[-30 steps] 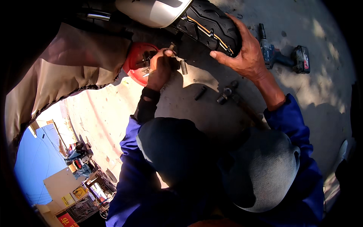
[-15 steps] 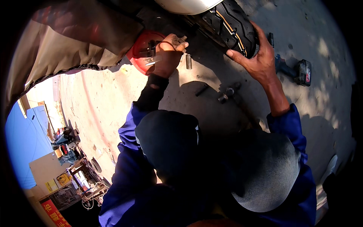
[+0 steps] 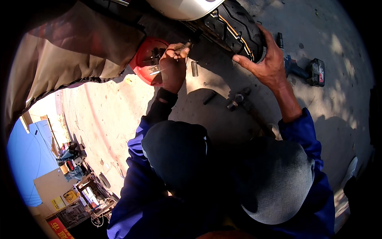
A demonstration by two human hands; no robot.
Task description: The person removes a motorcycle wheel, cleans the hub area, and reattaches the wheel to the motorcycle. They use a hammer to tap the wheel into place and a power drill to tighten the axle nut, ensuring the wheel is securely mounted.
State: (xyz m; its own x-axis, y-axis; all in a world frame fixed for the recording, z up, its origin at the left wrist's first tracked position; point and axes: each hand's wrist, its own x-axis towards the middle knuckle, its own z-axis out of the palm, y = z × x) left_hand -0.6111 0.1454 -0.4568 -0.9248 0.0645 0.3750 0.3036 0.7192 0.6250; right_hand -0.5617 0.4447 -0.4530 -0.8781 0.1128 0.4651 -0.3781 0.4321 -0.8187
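Observation:
My left hand point(image 3: 173, 71) is closed around a small metal piece point(image 3: 186, 46), held between thumb and fingers; its exact kind is hard to make out. Behind that wrist is a red bowl point(image 3: 140, 59) with dark metal parts and a light-coloured rod in it. At the upper centre a black tyre point(image 3: 234, 30) with an orange stripe sits under a pale fender point(image 3: 187, 8). My right hand point(image 3: 272, 65) grips the tyre's near right side, thumb and fingers spread around the tread. The tyre's far part is out of view.
A dark socket point(image 3: 194, 68) stands beside my left hand, and another dark cylinder point(image 3: 209, 97) lies nearer. A hammer point(image 3: 252, 109) rests between my knees and the tyre. To the right lies a cordless impact wrench point(image 3: 298, 71). A brown cover point(image 3: 79, 47) hangs at left.
The view has shifted slightly. My left hand has drawn back a little and turned, still holding the metal piece. My right hand stays on the tyre.

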